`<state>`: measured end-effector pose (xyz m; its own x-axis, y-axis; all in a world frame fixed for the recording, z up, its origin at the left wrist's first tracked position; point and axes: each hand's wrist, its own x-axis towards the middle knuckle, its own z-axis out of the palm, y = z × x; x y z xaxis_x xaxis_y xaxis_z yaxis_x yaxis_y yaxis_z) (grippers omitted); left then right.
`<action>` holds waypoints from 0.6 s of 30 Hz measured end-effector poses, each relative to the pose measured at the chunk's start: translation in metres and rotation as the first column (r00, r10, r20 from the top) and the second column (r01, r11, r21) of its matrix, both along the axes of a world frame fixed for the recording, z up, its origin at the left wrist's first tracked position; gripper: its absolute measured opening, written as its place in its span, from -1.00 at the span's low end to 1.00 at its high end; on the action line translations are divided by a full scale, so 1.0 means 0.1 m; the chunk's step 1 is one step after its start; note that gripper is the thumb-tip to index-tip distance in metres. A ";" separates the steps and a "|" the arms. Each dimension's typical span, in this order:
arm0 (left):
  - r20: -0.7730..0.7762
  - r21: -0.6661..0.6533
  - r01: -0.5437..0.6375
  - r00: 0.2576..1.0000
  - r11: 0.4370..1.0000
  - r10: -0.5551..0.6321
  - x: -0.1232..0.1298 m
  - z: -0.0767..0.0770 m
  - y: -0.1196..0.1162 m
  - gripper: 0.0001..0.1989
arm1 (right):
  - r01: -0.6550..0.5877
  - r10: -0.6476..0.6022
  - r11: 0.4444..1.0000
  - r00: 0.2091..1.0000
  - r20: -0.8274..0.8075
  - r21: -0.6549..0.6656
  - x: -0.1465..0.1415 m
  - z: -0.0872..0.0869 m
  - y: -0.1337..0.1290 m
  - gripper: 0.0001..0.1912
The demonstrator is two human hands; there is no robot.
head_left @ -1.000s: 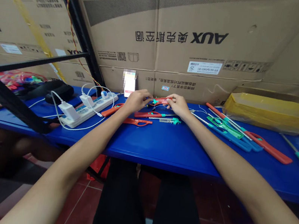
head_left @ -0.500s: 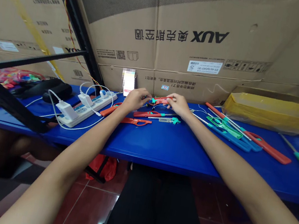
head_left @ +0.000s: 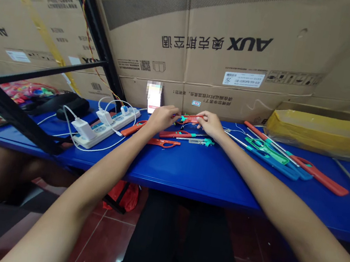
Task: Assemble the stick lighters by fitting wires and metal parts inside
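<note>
At the far left, cardboard boxes [head_left: 27,32] behind a black shelf frame [head_left: 87,33] carry upside-down "AUX" print and small white labels too fine to read. On the blue surface [head_left: 189,168] a white power strip [head_left: 102,130] lies with chargers plugged in and white cables looping around it. Just right of it a phone [head_left: 154,96] leans lit against the big box [head_left: 215,44], whose upside-down print reads "AUX" beside Chinese characters, with a white sticker lower down; its fine print cannot be read. The left hand [head_left: 161,118] and the right hand [head_left: 207,123] are a little apart, each pinched on one end of a red lighter body [head_left: 191,119] held just above the surface near the box. Below them lie more red lighter parts [head_left: 166,144] and a metal tube with a teal tip [head_left: 198,141]. Farther right, long lighters [head_left: 277,158] in red, green and blue lie side by side, and a yellow bag [head_left: 324,130] rests against the boxes.
</note>
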<state>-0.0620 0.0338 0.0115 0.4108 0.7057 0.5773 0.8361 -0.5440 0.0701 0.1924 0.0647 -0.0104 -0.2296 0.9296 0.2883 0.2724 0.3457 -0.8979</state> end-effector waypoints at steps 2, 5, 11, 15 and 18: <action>0.000 -0.007 -0.021 1.000 1.000 0.021 0.02 -0.01 0.01 -0.85 | -0.006 0.006 1.000 1.000 0.006 0.010 0.01 0.00 0.01 -0.93; 0.011 -0.006 -0.020 1.000 1.000 0.020 0.04 -0.02 0.02 -0.86 | -0.002 0.002 0.999 1.000 0.021 0.033 0.03 -0.01 0.03 -0.91; 0.091 -0.016 0.067 0.994 0.998 -0.065 0.02 -0.03 0.05 -0.91 | 0.021 -0.028 0.995 0.997 0.070 0.096 0.07 -0.02 0.07 -0.91; 0.137 -0.013 0.130 0.982 0.991 -0.127 0.01 -0.03 0.05 -0.91 | 0.025 -0.039 0.991 0.994 0.103 0.134 0.07 0.02 0.03 -0.88; 0.152 -0.002 0.111 0.982 0.994 -0.109 0.02 -0.03 0.05 -0.92 | 0.025 -0.042 0.988 0.993 0.111 0.150 0.05 0.05 -0.02 -0.86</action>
